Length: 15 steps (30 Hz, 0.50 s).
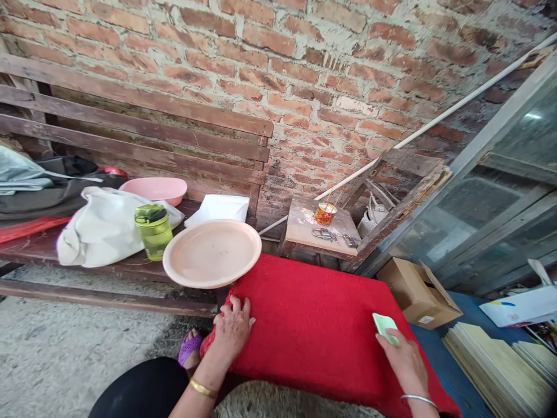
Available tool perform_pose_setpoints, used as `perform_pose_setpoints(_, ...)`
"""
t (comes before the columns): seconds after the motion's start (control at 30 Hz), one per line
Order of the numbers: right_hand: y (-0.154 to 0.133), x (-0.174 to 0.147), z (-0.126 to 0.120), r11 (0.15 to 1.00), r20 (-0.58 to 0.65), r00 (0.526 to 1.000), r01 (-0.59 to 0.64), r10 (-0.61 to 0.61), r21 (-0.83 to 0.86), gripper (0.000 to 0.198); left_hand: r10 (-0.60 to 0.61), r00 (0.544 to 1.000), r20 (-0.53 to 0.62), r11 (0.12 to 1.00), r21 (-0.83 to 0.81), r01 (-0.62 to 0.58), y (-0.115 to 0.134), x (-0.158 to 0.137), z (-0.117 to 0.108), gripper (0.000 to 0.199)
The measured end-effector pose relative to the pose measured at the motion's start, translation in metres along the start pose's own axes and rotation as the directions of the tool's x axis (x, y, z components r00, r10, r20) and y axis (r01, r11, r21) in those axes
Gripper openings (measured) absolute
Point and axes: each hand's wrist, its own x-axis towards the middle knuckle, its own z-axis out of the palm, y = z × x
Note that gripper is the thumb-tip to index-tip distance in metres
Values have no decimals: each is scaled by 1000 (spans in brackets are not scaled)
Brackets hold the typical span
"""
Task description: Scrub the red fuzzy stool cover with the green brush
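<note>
A red cloth [304, 325] covers a low table or bench top in front of me. My left hand [232, 328] lies on the cloth's left edge, palm down with fingers apart. Near the right end, my right hand [402, 357] grips a mint-green oblong object [384, 326] against the cloth; its underside is hidden, so its exact kind is unclear. Just beyond my left hand, a wide pale pink basin [213, 253] stands at the cloth's far left corner, and whether it holds water is hard to tell.
On the wooden bench [126, 268] at left are a green bottle [153, 232], a white bag [104, 229] and a pink bowl [154, 188]. Padlocks [324, 234] and a red-gold tin [325, 213] sit on a small stand. A cardboard box [415, 293] and stacked boards [496, 366] border the right side.
</note>
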Motion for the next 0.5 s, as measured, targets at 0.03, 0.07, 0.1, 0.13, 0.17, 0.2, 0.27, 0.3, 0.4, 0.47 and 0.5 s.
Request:
perform_pose_setpoints(0.03,0,-3,1,1000,-10,1000,-7,7,7,51,-4,1000,9,1000,-2,4,0,0,-2,45)
perform_pose_setpoints(0.07,-7,-9,7,1000,-8,1000,15,-15,26,53,-7,1000,19,1000,-2,7,0,1,-2,45)
perform_pose_setpoints(0.1,-20,-18,17,996,7,998,63,-63,55,52,-8,1000,25,1000,1,8,-1,1,-2,45)
perform_pose_setpoints(0.13,-38,-28,31,988,27,991,128,-131,92,50,-6,1000,29,1000,5,5,-1,2,-1,45)
perform_pose_setpoints(0.17,-59,-39,46,968,54,975,207,-216,139,45,-4,1000,31,1000,10,3,-2,2,0,45)
perform_pose_setpoints(0.2,-81,-51,62,941,79,950,284,-302,184,40,0,1000,30,1000,11,0,-3,3,2,45)
perform_pose_setpoints(0.27,-117,-70,87,883,112,896,392,-430,259,33,13,1000,24,1000,4,-13,-5,3,7,46)
perform_pose_setpoints(0.3,-128,-76,94,861,120,876,421,-468,287,32,17,1000,23,1000,1,-17,-6,4,9,46)
perform_pose_setpoints(0.4,-122,-73,94,852,112,878,408,-464,328,32,23,1000,15,1000,7,-23,-7,4,16,45)
perform_pose_setpoints(0.47,-89,-56,79,885,86,922,332,-377,325,32,20,1000,2,1000,19,-20,-7,4,20,45)
perform_pose_setpoints(0.5,-67,-47,69,907,65,947,278,-313,317,33,16,1000,-7,1000,23,-16,-7,4,22,45)
